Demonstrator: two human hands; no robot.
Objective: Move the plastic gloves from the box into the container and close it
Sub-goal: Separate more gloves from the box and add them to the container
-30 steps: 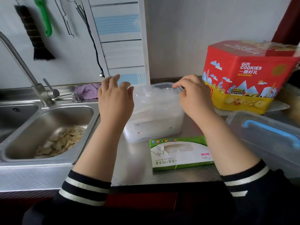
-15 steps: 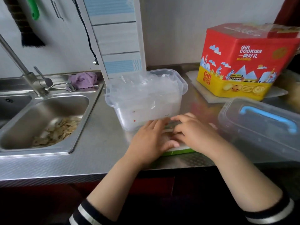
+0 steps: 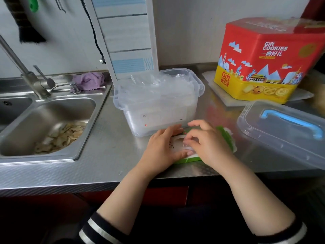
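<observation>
Both hands lie on the green box at centre frame. The left hand rests flat on its top, fingers straight; the right hand curls its fingers into the opening, pinching something I cannot make out. The hands hide most of the box. Just behind it, the open container brims with gloves. Its lid lies right, under the cookie tin. The sink is left.
</observation>
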